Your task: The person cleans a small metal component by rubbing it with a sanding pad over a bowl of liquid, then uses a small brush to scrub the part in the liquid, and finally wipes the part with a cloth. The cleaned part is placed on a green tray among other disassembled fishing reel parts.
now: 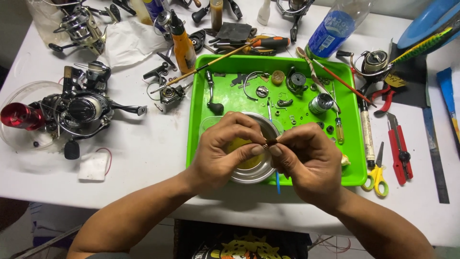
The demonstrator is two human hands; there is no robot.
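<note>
Where the two hands meet, a small brown part (271, 141) is pinched between thumb and fingertips of both, held just above a metal bowl (254, 172) with yellowish liquid in it. Left hand (221, 152) and right hand (306, 160) press close, fingers curled, knuckles up. Bowl sits in a green tray (199, 120) strewn with small reel parts. Thin blue stick (277, 182) pokes out below the right hand. Left of tray: a dismantled fishing reel (79, 112) on the white table (143, 153). Right of tray: yellow-handled scissors (377, 176) and a red utility knife (398, 148).
</note>
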